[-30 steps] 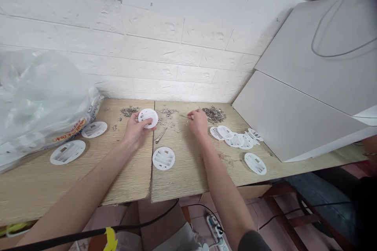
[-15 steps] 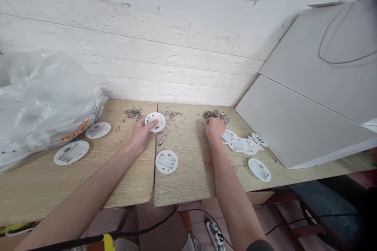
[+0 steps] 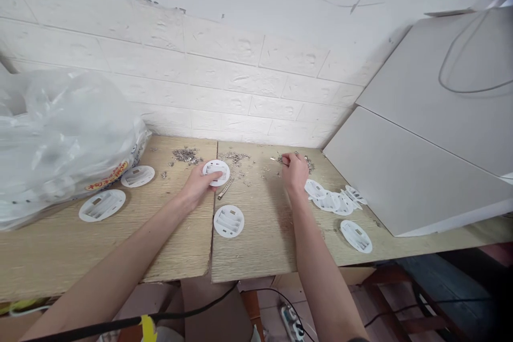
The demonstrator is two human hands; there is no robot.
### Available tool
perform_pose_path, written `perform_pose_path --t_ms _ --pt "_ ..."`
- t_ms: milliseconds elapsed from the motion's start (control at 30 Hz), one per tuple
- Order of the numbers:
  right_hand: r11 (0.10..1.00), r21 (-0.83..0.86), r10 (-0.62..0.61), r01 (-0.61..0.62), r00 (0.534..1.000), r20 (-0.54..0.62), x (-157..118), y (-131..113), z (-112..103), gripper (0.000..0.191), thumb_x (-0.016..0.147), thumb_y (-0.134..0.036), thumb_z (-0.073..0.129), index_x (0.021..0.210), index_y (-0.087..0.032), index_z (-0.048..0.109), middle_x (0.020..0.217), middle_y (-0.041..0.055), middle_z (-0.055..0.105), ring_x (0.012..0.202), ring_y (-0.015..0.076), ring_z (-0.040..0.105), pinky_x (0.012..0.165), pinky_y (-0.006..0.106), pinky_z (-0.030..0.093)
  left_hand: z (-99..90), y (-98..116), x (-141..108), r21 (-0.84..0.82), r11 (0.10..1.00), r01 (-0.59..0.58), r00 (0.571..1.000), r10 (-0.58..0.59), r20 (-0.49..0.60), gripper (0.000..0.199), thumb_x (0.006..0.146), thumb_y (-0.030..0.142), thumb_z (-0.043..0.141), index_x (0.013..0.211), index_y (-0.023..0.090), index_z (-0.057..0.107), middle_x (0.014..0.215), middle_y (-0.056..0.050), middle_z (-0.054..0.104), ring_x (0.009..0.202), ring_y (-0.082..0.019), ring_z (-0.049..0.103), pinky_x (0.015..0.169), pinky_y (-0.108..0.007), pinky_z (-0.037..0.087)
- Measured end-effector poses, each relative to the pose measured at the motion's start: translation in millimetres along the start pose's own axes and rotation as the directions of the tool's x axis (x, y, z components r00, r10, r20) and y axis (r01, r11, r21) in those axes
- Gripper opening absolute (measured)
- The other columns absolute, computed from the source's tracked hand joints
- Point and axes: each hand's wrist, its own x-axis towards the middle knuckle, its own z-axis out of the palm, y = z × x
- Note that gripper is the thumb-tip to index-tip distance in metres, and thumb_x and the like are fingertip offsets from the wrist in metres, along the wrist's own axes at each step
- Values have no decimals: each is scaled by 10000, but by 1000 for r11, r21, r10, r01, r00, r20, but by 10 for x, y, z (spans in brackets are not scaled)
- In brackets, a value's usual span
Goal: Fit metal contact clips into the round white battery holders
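Note:
My left hand (image 3: pixel 197 186) grips a round white plastic cover (image 3: pixel 215 165) with its thumb across the face; the cover has slots and openings. My right hand (image 3: pixel 295 172) is closed at the far pile of small metal pieces (image 3: pixel 310 162), partly hiding it. From its fingers a thin metal tool (image 3: pixel 277 160) points left; its exact kind is too small to tell. Between the hands lies a narrow metal strip-like tool (image 3: pixel 226 188). Nearer me, another white cover (image 3: pixel 228 221) lies flat on the table (image 3: pixel 256 256).
More small metal parts form a pile (image 3: pixel 186 155) on the left and a scattered patch (image 3: pixel 235 157) in the middle. Overlapping white covers (image 3: pixel 327 201) lie right of my right arm. A plastic bag (image 3: pixel 72 133) stands left, large white boxes (image 3: pixel 433 171) right, a wall (image 3: pixel 240 80) behind.
My right hand has lifted slightly from the metal pile, and more of the thin tool shows. The left hand still holds the cover. The whole view has shifted slightly.

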Motion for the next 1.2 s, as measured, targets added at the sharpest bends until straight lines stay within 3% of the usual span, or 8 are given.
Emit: perform_pose_path --t_ms 100,300,433,600,767,967,1067,1200 --pt "954 295 -53 47 998 15 -7 -80 14 264 848 -235 439 920 -141 675 954 111 647 797 193 596 758 311 422 -22 -15 9 63 997 -45 999 45 -1 427 608 144 743 1013 150 608 854 -51 647 608 -117 569 354 -141 370" --pt "755 630 48 -179 974 220 -81 -202 47 361 811 -438 512 947 -127 635 844 95 683 650 160 634 601 255 432 -5 59 -37 -53 998 -33 999 34 33 286 675 140 685 953 134 618 952 -88 656 711 -173 629 494 -268 554" --pt "671 689 18 -273 936 353 -182 -324 44 420 724 -498 618 921 -131 672 725 75 691 676 170 631 575 247 434 -5 100 -40 -217 972 88 994 -70 86 219 742 204 652 936 110 615 1025 -136 657 841 -240 664 681 -416 603" --pt "544 778 -154 -315 874 462 -303 -497 54 347 689 -389 676 953 -165 694 792 53 707 781 177 645 653 274 474 -29 94 -33 -294 947 131 984 -90 151 209 732 206 674 910 119 606 1052 -146 659 894 -247 660 753 -439 591" --pt "395 849 -254 -349 847 467 -406 -640 96 289 635 -334 733 883 -189 705 787 29 704 786 175 650 753 311 497 0 75 -65 -217 973 72 988 -39 150 334 594 29 706 899 124 608 915 -91 677 781 -198 653 678 -383 582" --pt "354 857 -289 -375 828 481 -498 -764 13 269 633 -367 764 828 -191 706 818 29 702 755 154 619 664 274 495 6 18 -39 -111 993 -39 980 60 190 225 547 91 722 769 111 693 764 -74 687 729 -179 631 723 -301 507" --pt "343 860 -301 -377 823 481 -530 -797 -35 250 651 -367 758 815 -186 704 787 28 691 711 141 601 618 263 482 -15 -9 -19 -70 982 -174 955 186 230 140 541 148 750 669 132 698 846 -77 689 802 -178 623 782 -286 470" --pt "322 870 -371 -373 796 478 -566 -821 -38 236 642 -350 776 803 -193 705 791 20 691 731 142 608 667 277 495 -37 -17 -7 -36 961 -275 930 275 244 112 553 185 766 629 147 693 985 -82 666 852 -178 605 765 -273 451"
